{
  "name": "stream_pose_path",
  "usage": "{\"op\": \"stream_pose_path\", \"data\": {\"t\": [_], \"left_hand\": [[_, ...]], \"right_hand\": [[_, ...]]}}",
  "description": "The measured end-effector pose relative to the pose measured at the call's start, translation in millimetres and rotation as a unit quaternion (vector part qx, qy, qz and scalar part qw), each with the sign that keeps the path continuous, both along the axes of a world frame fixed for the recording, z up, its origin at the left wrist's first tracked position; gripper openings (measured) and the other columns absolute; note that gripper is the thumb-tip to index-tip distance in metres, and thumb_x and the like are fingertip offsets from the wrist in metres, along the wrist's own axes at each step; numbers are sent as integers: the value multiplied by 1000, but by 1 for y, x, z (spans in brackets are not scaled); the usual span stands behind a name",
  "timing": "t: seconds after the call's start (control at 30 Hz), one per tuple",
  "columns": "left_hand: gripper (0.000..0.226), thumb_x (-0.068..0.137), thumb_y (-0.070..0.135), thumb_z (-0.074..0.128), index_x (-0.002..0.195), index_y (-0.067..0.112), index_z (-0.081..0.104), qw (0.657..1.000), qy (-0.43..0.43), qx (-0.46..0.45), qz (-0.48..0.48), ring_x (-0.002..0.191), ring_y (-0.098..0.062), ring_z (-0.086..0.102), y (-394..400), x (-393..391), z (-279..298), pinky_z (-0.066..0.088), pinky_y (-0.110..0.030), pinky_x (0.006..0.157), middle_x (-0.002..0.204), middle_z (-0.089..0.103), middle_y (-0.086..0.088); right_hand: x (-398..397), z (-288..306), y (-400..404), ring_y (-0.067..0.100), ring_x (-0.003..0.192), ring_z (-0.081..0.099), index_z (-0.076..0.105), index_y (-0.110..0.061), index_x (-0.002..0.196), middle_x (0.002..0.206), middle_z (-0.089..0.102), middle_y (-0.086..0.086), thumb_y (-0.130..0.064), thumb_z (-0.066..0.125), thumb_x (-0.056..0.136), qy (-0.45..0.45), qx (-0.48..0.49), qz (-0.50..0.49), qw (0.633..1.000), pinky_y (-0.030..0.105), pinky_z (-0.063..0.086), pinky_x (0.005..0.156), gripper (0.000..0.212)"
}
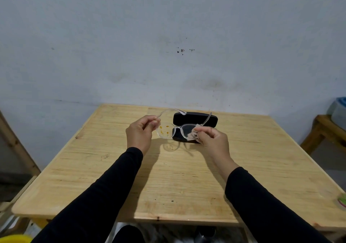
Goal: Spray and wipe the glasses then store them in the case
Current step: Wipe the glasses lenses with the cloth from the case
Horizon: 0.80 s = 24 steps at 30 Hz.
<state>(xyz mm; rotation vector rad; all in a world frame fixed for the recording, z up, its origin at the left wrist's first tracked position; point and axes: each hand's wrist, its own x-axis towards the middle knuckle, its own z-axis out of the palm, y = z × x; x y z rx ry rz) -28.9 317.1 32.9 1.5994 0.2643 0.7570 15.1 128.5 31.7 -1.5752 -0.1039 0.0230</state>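
Sleeved arms are reaching over the table (112, 168). Left hand (139, 133) is pinching the glasses (174, 130) by a temple above the case (194, 120); right hand (213, 137) is pinching a cloth (192, 135) on one lens. Hard rubbing could be twisting the frame loose.

Both arms extended forward; left hand (139, 131) fingers curled, pinching; right hand (213, 137) fingers pinching.

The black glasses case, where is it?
In the head view, the closed black glasses case lies on the far middle of the wooden table, right behind the clear glasses both hands hold.
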Motion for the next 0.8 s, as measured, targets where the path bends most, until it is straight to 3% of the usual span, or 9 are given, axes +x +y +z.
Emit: {"op": "stream_pose_path", "data": {"t": [0.07,0.1,0.23,0.33,0.43,0.5,0.7,0.8], "left_hand": [[14,86,1,59,88,10,71,1000,-2,2,-4,73,6,67,-1,-1,0,51,-8,74,84,70,3],[15,86,1,59,88,10,71,1000,-3,4,-6,74,5,67,-2,-2,-1,52,-10,76,85,70,3],[21,85,0,60,81,17,71,999,-9,19,-24,78,-1,69,-10,-3,0,53,-16,81,84,72,6],[28,85,1,61,76,26,70,999,-21,25,-40,80,-6,70,-18,-3,1,54,-20,82,81,72,8],[30,84,1,62,74,28,70,998,-26,26,-41,81,-9,70,-17,-3,1,55,-24,83,77,73,12],[29,84,1,62,75,28,70,998,-25,31,-42,82,-10,71,-17,-3,1,54,-25,84,78,73,11],[27,85,2,62,76,27,70,998,-27,23,-45,81,-8,71,-16,1,2,55,-21,81,73,72,21],[25,85,3,62,77,25,70,998,-24,21,-47,80,-7,71,-15,2,1,55,-21,80,73,72,17]], "right_hand": [[0,-4,6,18,86,71,76,-26,79,88,75,0,-9,62,84,3,7,-56,998,41,60,76,22],[-1,-4,10,18,87,71,75,-27,80,88,75,-1,-9,62,85,3,23,-84,996,42,59,81,22],[-7,5,24,11,90,68,70,-29,86,92,71,-5,-10,59,90,2,105,-171,980,14,52,64,22],[-10,10,31,14,91,68,68,-32,83,88,65,-11,-11,61,90,3,146,-209,967,13,49,64,24],[-10,8,28,21,78,68,71,-28,91,85,68,-8,-11,62,88,12,135,-184,974,16,55,61,20],[-10,6,23,15,73,61,73,-22,98,81,70,-6,-12,65,85,16,127,-148,981,9,49,57,18],[-6,5,15,11,94,69,77,-22,88,92,76,-6,-14,68,81,10,63,-23,998,24,51,84,14],[0,12,5,12,86,70,77,-23,82,84,76,-5,-11,67,82,-1,8,29,1000,22,54,78,16]]}}
